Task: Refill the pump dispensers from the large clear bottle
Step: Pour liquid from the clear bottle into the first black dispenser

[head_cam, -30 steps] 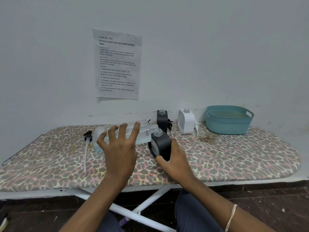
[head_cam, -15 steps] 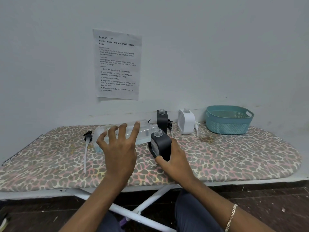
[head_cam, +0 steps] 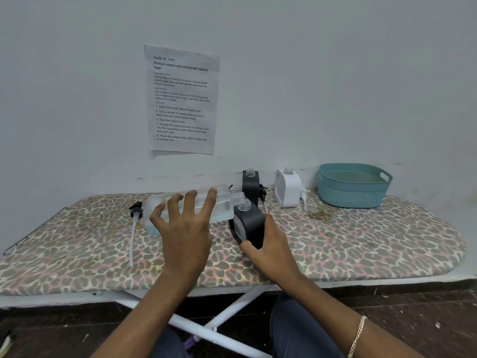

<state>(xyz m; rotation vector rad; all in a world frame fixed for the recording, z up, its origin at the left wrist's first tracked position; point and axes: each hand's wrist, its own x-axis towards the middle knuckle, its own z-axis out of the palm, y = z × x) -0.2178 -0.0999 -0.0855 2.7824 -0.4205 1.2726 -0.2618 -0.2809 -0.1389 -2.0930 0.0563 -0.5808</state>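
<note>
The large clear bottle (head_cam: 224, 202) lies nearly level above the board, with pale liquid low inside. My left hand (head_cam: 184, 236) grips its body from the near side, fingers spread over the top. The bottle's open neck touches the open mouth of a black dispenser (head_cam: 251, 223), which leans left. My right hand (head_cam: 271, 251) holds that dispenser at its lower right side. A second black dispenser (head_cam: 250, 186) and a white dispenser (head_cam: 287, 188) stand uncapped by the wall.
A black pump head with a long white tube (head_cam: 136, 211) lies left of the bottle. A teal basket (head_cam: 353, 195) stands at the back right. Everything rests on a leopard-print ironing board (head_cam: 361, 241) against the wall, under a taped paper sheet (head_cam: 182, 99).
</note>
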